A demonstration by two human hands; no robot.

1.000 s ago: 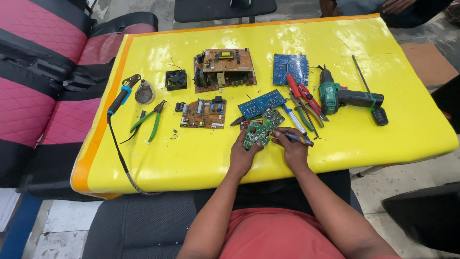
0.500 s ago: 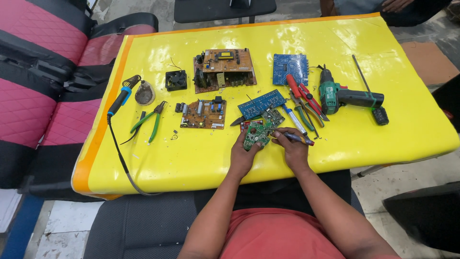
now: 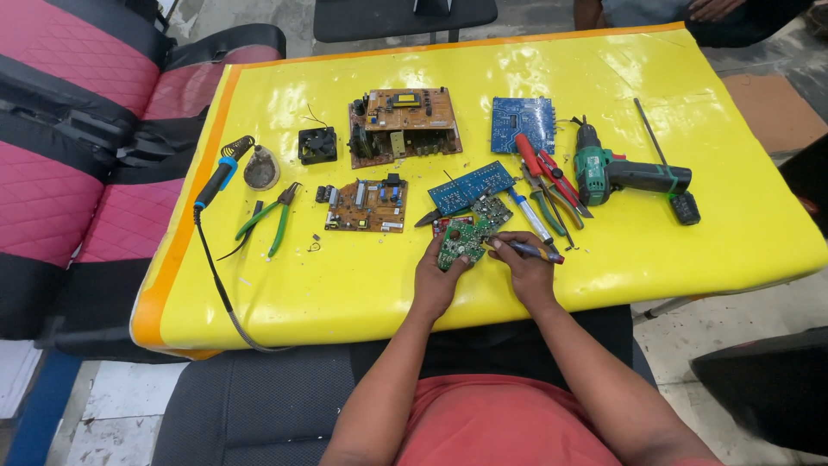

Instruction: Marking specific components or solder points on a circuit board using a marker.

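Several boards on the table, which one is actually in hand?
The small green circuit board, gripped by the left hand at the near edge. The two brown boards and the blue ones lie flat farther back, untouched. The right hand holds a screwdriver.

Bright, sharp view; glare on yellow table (image 3: 604, 78).

Head camera looks steeply down (fairly near) over the yellow table (image 3: 604, 69)
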